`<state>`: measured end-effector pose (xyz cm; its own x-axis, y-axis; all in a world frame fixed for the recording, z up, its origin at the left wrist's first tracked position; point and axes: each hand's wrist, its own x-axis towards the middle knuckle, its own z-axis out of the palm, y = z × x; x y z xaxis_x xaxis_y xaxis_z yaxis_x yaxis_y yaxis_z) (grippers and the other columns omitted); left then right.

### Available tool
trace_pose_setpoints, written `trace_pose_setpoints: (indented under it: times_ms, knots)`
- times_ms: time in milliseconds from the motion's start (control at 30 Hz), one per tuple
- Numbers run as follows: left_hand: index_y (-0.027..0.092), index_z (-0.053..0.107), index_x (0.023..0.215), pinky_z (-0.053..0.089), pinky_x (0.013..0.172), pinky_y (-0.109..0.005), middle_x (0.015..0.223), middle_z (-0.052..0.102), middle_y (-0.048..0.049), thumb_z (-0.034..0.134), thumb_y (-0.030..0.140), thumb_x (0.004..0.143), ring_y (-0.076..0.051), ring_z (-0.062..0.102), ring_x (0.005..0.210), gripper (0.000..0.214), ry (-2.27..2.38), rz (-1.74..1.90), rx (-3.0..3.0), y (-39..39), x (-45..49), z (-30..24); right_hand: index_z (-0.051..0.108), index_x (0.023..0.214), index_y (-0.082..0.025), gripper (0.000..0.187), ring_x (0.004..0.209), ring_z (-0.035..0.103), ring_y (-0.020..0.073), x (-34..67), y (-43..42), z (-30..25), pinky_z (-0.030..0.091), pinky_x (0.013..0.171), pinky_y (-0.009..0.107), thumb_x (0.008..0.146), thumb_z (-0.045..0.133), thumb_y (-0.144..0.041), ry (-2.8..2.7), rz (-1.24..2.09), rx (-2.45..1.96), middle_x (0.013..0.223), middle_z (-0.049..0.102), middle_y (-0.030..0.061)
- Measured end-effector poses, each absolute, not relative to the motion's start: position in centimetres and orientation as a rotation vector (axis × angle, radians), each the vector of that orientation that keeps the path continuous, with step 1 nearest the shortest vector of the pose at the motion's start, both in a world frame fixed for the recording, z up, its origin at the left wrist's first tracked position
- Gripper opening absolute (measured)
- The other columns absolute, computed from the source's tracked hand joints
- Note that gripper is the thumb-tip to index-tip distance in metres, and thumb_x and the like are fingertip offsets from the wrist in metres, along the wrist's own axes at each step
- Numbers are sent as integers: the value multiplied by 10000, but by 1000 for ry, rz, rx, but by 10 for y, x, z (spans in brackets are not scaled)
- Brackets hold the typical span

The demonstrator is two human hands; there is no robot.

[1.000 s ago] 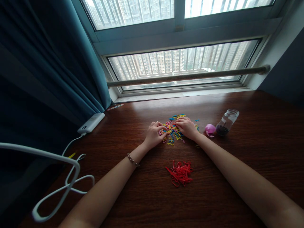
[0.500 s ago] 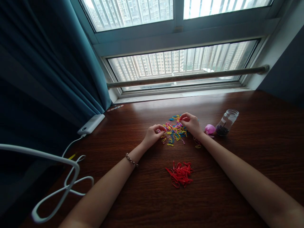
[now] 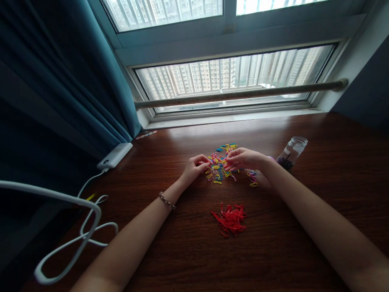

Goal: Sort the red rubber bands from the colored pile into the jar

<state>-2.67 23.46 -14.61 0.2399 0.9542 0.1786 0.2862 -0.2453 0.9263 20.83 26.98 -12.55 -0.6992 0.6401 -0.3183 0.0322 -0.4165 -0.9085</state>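
Observation:
A scatter of small rubber bands in yellow, blue and pink [image 3: 219,168] lies in the middle of the dark wooden table [image 3: 334,174]. My left hand [image 3: 194,167] rests at the scatter's left edge with its fingers curled in a pinch. My right hand [image 3: 243,159] hovers over the scatter's right side, fingertips pinched together on something too small to make out. A separate heap of red rubber bands [image 3: 230,220] sits nearer to me, apart from both hands. A beaded bracelet [image 3: 167,200] circles my left wrist.
A small glass jar [image 3: 291,152] with dark contents stands right of my right hand. A white power bank [image 3: 114,155] lies at the left by the teal curtain [image 3: 60,81], its white cable [image 3: 75,227] looping off the table's edge. The window sill runs along the back.
My right hand has swung left and lower over the coloured bands, now hiding the pink object by the jar. My left hand stayed at the pile's left edge. The view tilted down slightly.

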Motion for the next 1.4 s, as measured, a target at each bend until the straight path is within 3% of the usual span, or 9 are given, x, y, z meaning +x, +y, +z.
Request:
trace_pose_setpoints:
  times_ms: [133, 233, 367, 467, 667, 933, 1033, 1167, 1400]
  knots:
    - [139, 640, 745, 354, 465, -202, 600, 580, -7, 553, 314, 710, -89, 463, 496, 198, 1154, 1022, 1709, 235, -27, -145, 541, 799, -105, 155, 813, 657, 193, 207, 268, -123, 557, 686, 263, 749, 644, -209, -1391, 2207, -888, 863, 664, 124]
    - [144, 644, 740, 398, 537, -228, 665, 608, -28, 526, 333, 723, -118, 506, 574, 223, 1148, 1021, 1746, 234, -28, -143, 537, 811, -105, 140, 812, 658, 192, 206, 267, -123, 555, 696, 274, 763, 628, -200, -1375, 2232, -861, 848, 662, 113]
    - [154, 621, 675, 430, 658, -284, 760, 623, -60, 476, 356, 756, -163, 533, 690, 261, 1120, 1019, 1884, 226, -24, -136, 555, 809, -105, 177, 821, 654, 190, 206, 265, -121, 549, 689, 257, 723, 670, -209, -1373, 2252, -844, 834, 666, 97]
    - [174, 572, 563, 420, 767, -326, 715, 608, -67, 407, 361, 805, -180, 528, 733, 348, 975, 930, 2103, 211, -12, -130, 588, 794, -98, 193, 793, 655, 170, 206, 263, -119, 537, 700, 240, 677, 705, -199, -1393, 2249, -847, 804, 673, 83]
    - [213, 548, 559, 432, 755, -331, 671, 593, -79, 429, 341, 788, -197, 518, 721, 288, 713, 591, 2396, 183, 8, -126, 646, 764, -92, 184, 733, 638, 112, 207, 263, -119, 507, 710, 192, 613, 728, -158, -1498, 2171, -925, 766, 675, 53]
    - [184, 484, 502, 418, 641, -285, 594, 536, -35, 371, 295, 834, -149, 496, 617, 367, 1229, 1163, 2137, 208, -10, -137, 644, 700, -111, 158, 643, 619, 88, 210, 265, -115, 497, 635, 177, 590, 732, -183, -1631, 2063, -998, 671, 659, 13]
    - [184, 560, 596, 420, 734, -298, 675, 585, -33, 397, 275, 832, -167, 521, 733, 301, 1489, 1226, 2151, 222, -17, -142, 653, 709, -110, 191, 628, 630, 114, 208, 253, -94, 498, 600, 193, 591, 729, -240, -1877, 2155, -975, 646, 666, 21]
    - [192, 619, 850, 404, 856, -326, 892, 630, -43, 452, 237, 814, -194, 527, 917, 177, 1611, 1169, 2232, 235, -21, -151, 668, 892, -123, 373, 725, 657, 163, 206, 238, -71, 511, 600, 207, 571, 734, -300, -2212, 2413, -893, 817, 695, 58]
    - [189, 575, 1057, 308, 1008, -400, 1121, 591, -48, 440, 156, 805, -222, 398, 1194, 287, 1552, 976, 2298, 245, -21, -166, 603, 495, -107, 220, 419, 590, 157, 200, 246, -97, 480, 428, 236, 510, 749, -271, -2443, 1651, -1716, 433, 604, 46]
